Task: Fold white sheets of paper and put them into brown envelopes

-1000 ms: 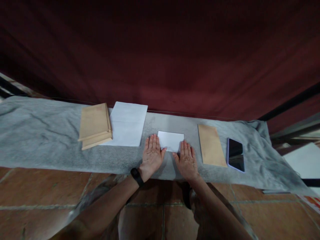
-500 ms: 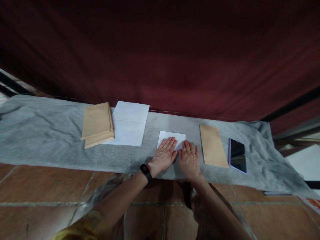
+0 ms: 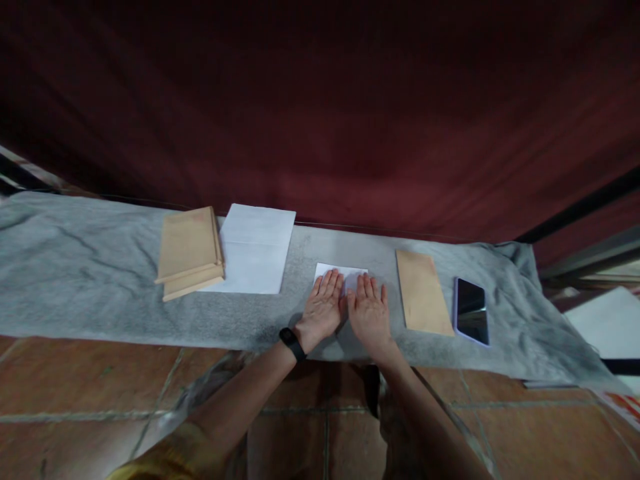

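Observation:
A small white folded sheet of paper [image 3: 353, 272] lies on the grey cloth in front of me, its lower part hidden under my hands. My left hand [image 3: 323, 308] rests flat on its left side, fingers stretched out, a black band on the wrist. Beside it my right hand [image 3: 369, 313] lies flat on the right side of the paper, fingers also extended. Neither hand grips anything. To the right of my right hand is a single brown envelope [image 3: 424, 293].
Left of my hands are larger white sheets [image 3: 257, 250] with a crease, partly under a stack of brown envelopes [image 3: 187, 240]. A phone [image 3: 471, 310] lies at the right. The grey cloth [image 3: 100, 287] covers a narrow surface before a dark red curtain [image 3: 320, 133].
Both hands have shifted slightly on the paper; the right hand has moved up onto it, and its fingers lie closer to the far edge. The view has shifted slightly.

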Demonstrator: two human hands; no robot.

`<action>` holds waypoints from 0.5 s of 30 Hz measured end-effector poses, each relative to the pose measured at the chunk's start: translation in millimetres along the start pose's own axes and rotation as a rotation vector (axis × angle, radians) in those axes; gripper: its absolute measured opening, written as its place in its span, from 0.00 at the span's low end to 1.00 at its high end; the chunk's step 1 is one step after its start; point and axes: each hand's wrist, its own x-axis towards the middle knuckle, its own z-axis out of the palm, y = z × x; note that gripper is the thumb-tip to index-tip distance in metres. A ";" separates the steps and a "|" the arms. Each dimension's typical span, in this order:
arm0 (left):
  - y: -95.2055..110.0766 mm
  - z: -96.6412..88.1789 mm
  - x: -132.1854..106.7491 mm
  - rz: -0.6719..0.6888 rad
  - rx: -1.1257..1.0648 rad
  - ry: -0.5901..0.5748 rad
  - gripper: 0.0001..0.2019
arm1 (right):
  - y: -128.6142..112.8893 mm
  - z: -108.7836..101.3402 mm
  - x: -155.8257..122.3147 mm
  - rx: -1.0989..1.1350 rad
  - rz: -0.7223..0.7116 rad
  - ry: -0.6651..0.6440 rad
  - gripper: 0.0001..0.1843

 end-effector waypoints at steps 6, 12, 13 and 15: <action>-3.6 4.5 0.5 0.038 0.034 -0.041 0.30 | -17.1 16.4 8.6 0.149 -0.109 -0.102 0.30; -9.9 2.8 3.5 0.006 0.024 -0.032 0.29 | -14.7 24.2 7.2 0.143 -0.119 -0.093 0.30; -10.4 1.1 4.4 -0.007 0.023 -0.035 0.29 | -13.6 25.1 7.1 0.140 -0.116 -0.084 0.30; -10.7 -2.4 5.9 -0.029 0.027 -0.044 0.28 | -11.8 27.1 7.0 0.126 -0.108 -0.066 0.31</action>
